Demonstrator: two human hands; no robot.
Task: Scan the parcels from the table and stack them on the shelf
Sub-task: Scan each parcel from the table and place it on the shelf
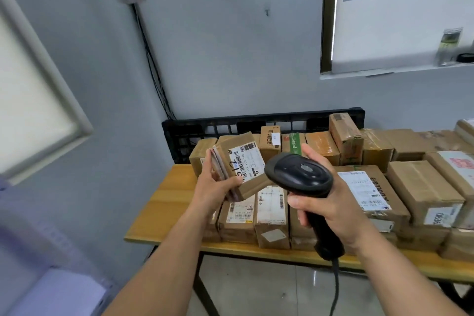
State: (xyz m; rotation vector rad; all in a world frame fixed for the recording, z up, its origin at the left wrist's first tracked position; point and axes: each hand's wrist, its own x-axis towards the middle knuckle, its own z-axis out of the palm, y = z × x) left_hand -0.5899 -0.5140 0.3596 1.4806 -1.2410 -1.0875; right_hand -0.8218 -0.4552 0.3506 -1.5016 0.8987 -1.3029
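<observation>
Grips a small box point(241, 164) in the left hand point(218, 182), fingers behind, thumb across the lower corner of its label point(247, 161), clear above the table's point(164, 200) 9 o'clock end. Wraps the right hand point(331, 197) round the handle of a scanner point(298, 174), head just at 3 o'clock of the box, nose seemingly toward the label. Best to tilt the box until the barcodes face that nose squarely, slide the thumb off the print, steady both wrists and leave a small gap against glare. Reads only in part: handwritten digits, seemingly "21", the rest under the thumb; printed lines too fine to make out. Farther toward 3 o'clock, finds a big parcel point(369, 195) with blurred sideways lettering, then a far parcel point(425, 195) with scrawled marks, perhaps "9E80". At 12 o'clock, behind the rows, sees a black crate point(256, 120).
</observation>
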